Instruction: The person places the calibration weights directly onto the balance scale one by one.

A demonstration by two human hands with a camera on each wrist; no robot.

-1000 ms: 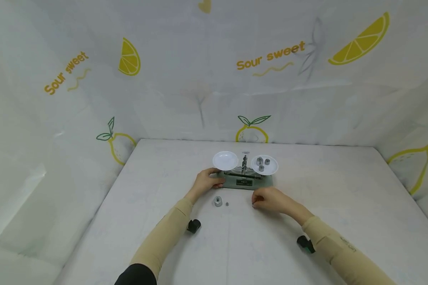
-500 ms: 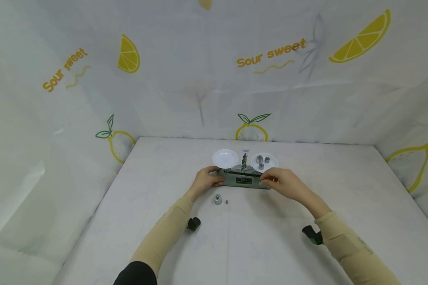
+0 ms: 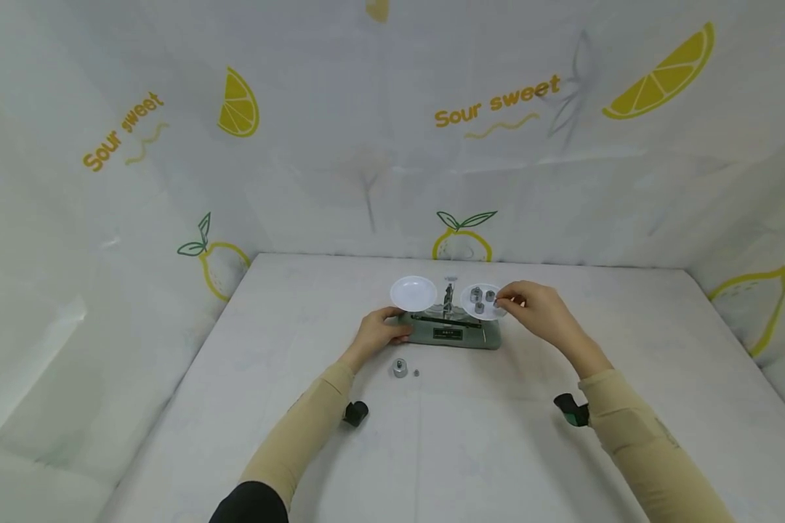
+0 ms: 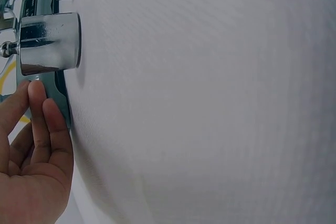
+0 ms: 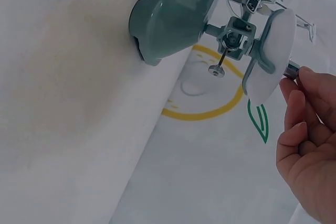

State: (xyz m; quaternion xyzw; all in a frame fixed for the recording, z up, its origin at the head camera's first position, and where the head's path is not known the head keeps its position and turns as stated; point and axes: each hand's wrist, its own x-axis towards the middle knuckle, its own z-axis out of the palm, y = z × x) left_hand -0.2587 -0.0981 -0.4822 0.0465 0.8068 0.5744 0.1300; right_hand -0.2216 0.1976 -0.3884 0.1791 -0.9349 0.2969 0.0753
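A balance scale with a green base (image 3: pixel 448 335) stands on the table, its two white pans raised. The left hand (image 3: pixel 374 334) grips the left end of the base, thumb in front; in the left wrist view its fingers (image 4: pixel 39 119) are at that end. Over the rim of the right pan (image 3: pixel 466 306), the right hand (image 3: pixel 536 309) pinches a small metal weight (image 5: pixel 292 70), mostly covered by the fingertips. Three metal weights (image 3: pixel 476 295) stand on that pan. The left pan (image 3: pixel 413 294) holds nothing visible.
In front of the base stand a large knobbed weight (image 3: pixel 400 368) and a tiny weight (image 3: pixel 416 373). A white sheet with lemon prints hangs behind the white table (image 3: pixel 497 465). Black wrist devices (image 3: pixel 356 413) jut from both sleeves.
The right hand has risen from the table in front of the scale to the right pan's rim, carrying the small weight. The left hand has stayed on the base.
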